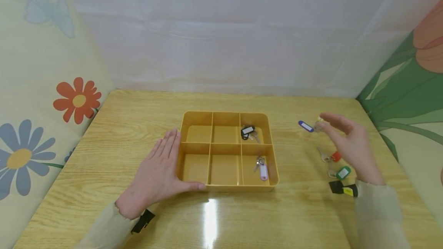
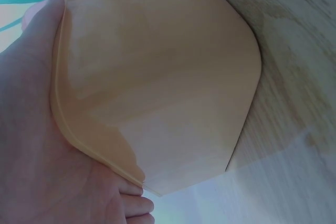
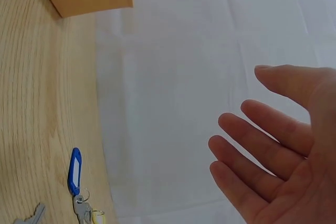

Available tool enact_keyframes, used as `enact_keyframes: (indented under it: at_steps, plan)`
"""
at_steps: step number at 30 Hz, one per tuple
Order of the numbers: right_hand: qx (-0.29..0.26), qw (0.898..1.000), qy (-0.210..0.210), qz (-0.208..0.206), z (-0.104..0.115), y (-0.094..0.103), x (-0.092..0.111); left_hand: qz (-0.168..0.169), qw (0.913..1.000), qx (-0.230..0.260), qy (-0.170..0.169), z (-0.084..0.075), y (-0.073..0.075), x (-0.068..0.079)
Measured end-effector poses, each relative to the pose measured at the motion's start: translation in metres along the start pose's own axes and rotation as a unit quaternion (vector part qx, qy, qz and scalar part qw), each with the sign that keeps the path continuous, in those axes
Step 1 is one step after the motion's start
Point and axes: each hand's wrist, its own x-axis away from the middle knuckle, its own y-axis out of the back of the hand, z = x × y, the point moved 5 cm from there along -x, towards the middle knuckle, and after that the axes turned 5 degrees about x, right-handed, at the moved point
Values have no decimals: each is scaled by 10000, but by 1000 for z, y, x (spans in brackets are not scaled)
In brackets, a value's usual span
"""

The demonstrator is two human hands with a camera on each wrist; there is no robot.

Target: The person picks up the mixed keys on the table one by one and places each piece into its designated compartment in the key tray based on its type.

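My left hand rests against the left side of a yellow divided box, thumb along the front rim and fingers stretched along the left wall. In the left wrist view the box's outer wall fills the picture. My right hand is raised above the table with fingers apart and nothing held. Near its fingertips lie keys with a blue key tag and a yellow tag, partly hidden in the head view. Below it are keys with a red tag and a green tag.
In the box, keys with a black tag lie in the back right compartment, and keys with a lilac tag in the front right one. A white cloth hangs behind the table. Flower-patterned panels flank both sides.
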Motion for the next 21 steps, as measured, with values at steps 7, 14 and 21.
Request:
enact_keyframes:
  at_steps: [7,14,21]
  plan:
    - [185,9998,-59,-58,-2,3,-2,-17,10000,49,-6,0,1,0]
    - [241,9996,-137,8,-7,7,-3,-11,10000,30,-13,0,0,0]
    - [182,9998,-119,-19,-12,10,-8,-5,10000,50,-9,0,0,0]
